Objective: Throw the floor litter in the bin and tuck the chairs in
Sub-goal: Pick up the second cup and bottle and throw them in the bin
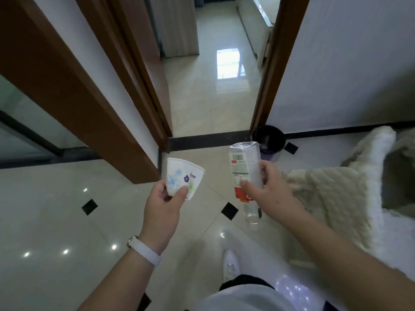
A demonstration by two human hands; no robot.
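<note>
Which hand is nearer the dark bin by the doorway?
Right. The right hand, holding the bottle, is just short of the bin, the bottle's end pointing toward it; the left hand, holding the paper cup, is farther off to the bin's left.

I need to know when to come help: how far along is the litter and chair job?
Done: two litter pieces are off the floor. In hand: the left hand holds a paper cup, the right hand grips a clear bottle, the dark bin ahead by the door frame. Left: neither is binned yet; no chairs are in view, so their state is unknown.
</note>
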